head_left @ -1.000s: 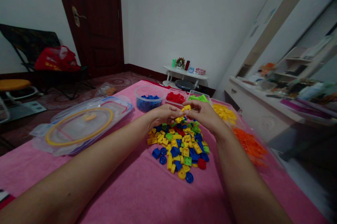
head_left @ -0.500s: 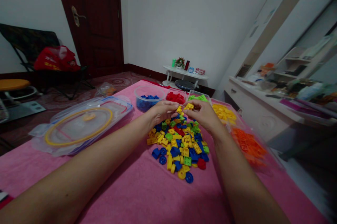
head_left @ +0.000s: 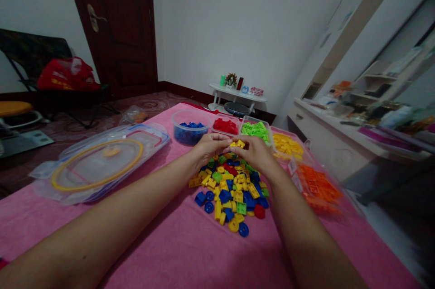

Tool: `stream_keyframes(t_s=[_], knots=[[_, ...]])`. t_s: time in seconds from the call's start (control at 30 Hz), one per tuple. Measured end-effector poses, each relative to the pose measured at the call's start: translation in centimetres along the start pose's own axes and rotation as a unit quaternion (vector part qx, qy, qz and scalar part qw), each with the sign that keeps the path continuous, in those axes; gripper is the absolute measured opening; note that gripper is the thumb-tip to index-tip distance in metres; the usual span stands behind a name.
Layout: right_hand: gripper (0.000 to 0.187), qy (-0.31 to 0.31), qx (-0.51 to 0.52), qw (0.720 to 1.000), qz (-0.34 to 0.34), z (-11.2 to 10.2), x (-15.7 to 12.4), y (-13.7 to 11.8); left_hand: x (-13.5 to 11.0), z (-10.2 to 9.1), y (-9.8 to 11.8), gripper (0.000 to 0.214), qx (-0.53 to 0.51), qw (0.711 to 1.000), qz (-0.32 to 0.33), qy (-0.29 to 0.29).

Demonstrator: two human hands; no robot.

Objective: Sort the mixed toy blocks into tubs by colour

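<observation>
Yellow toy bricks (head_left: 237,143) are pinched between my two hands, above the far end of a mixed pile. My left hand (head_left: 211,147) closes on them from the left, and my right hand (head_left: 254,149) grips them from the right. The fingertips of both hands meet there and partly cover the bricks. Below lies the loose pile of building bricks (head_left: 224,195) in yellow, blue, green and red, with several small wheels among them. One blue wheel (head_left: 244,229) rests at the pile's near edge.
Beyond my hands stand a round tub of blue bricks (head_left: 175,134), a box of red bricks (head_left: 225,126) and a box of green bricks (head_left: 254,131). Yellow bricks (head_left: 287,145) and orange bricks (head_left: 317,187) sit in containers at right. Stacked clear lids (head_left: 102,162) lie left on the pink cloth (head_left: 176,243).
My hands have come together. The yellow pieces, held apart in each hand before, now meet between my fingertips. The view has shifted slightly.
</observation>
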State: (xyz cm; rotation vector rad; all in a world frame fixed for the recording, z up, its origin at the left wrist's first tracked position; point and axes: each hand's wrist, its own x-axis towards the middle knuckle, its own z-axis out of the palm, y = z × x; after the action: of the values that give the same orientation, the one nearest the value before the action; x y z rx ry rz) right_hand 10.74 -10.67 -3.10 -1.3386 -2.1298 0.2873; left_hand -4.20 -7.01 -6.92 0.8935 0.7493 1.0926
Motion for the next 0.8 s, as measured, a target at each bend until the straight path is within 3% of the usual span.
stream_keyframes(t_s=[0.1, 0.2, 0.33, 0.43, 0.57, 0.67, 0.8], knots=[[0.032, -0.001, 0.082, 0.996, 0.036, 0.6, -0.2, 0.8, 0.2, 0.0, -0.1, 0.014, -0.008, 1.0, 0.004, -0.002], [0.044, 0.006, 0.192, 0.974, 0.118, 0.4, 0.0, 2.7, 0.5, -0.2, -0.4, 0.013, -0.011, 1.0, 0.003, -0.006], [0.038, 0.107, 0.198, 0.949, 0.221, -2.7, 1.4, 7.0, 0.3, -0.1, -0.8, 0.014, 0.017, 1.0, -0.022, -0.003], [0.03, 0.161, 0.113, 0.933, 0.303, -6.1, 3.0, 10.7, -0.3, 0.4, -0.7, 0.012, 0.049, 0.998, -0.032, -0.008], [0.041, 0.128, -0.078, 0.91, 0.388, -9.1, 4.0, 14.0, -0.7, 1.1, -0.6, 0.003, 0.1, 0.994, -0.03, -0.013], [0.05, 0.106, -0.241, 0.895, 0.361, -9.4, 4.0, 14.3, -0.7, 1.2, -0.8, 0.003, 0.122, 0.992, -0.022, -0.02], [0.028, 0.064, -0.371, 0.881, 0.288, -7.4, 3.4, 12.4, -0.3, 0.9, -1.2, 0.004, 0.146, 0.989, -0.002, -0.033]])
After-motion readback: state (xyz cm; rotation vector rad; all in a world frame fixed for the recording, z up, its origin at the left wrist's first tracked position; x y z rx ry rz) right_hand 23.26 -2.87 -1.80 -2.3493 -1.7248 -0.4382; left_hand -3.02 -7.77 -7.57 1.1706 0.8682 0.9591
